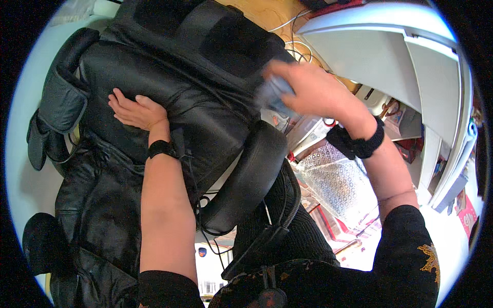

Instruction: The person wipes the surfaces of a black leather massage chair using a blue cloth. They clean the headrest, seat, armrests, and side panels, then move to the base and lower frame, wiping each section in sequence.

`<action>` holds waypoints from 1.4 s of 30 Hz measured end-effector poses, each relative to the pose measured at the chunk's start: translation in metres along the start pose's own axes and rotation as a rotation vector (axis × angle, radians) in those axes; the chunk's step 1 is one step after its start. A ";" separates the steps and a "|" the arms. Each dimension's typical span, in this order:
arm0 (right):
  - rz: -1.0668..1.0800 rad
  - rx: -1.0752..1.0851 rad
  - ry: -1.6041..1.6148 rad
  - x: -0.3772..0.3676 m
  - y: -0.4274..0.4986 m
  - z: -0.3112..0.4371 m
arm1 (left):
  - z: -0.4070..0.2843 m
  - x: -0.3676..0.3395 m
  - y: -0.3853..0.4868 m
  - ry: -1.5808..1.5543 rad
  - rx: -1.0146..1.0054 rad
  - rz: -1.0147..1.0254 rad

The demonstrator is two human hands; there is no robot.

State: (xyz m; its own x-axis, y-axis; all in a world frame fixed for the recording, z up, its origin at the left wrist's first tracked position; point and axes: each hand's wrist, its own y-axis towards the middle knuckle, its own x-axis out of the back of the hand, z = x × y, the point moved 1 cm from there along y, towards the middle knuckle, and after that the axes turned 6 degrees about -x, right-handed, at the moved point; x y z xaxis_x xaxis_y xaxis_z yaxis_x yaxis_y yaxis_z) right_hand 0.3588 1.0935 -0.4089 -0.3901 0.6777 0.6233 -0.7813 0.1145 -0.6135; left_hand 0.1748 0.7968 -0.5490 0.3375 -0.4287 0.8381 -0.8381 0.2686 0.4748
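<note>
A large black leather armchair (215, 142) with padded sections fills the left and middle of the view. My left hand (139, 112) lies palm up against its broad leather panel, the fingers a little spread and nothing in them. At the upper right, my right hand (321, 90) grips a blue-grey cloth (274, 91) beside the chair's edge. Both the fingers and the cloth are blurred, so whether the cloth touches the leather I cannot tell. A curved padded armrest (250, 179) stands between my two forearms.
Bubble wrap (331, 179) covers things on the right. Beyond it are a white cabinet (358, 63) and loose cables (304, 50) over a wooden surface (269, 15). Another thin black cable (198, 215) hangs by the armrest. Padded side flaps (69, 100) stick out at left.
</note>
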 end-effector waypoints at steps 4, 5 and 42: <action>-0.358 0.257 0.270 -0.058 0.032 0.031 | 0.011 -0.001 -0.007 -0.019 -0.009 0.041; -0.081 0.092 0.242 -0.081 0.037 0.034 | 0.016 -0.003 -0.010 -0.026 0.003 0.060; -0.101 0.348 -0.091 -0.151 0.031 0.043 | -0.067 0.234 -0.016 -0.363 -1.069 1.085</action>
State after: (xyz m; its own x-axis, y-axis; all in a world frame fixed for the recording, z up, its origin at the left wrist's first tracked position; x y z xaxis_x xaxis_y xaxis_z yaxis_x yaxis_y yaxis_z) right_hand 0.3729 0.9635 -0.5013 -0.3323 0.6061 0.7227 -0.9308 -0.0870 -0.3550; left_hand 0.2955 0.7497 -0.3423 -0.4525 0.2337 0.8606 0.1318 0.9720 -0.1947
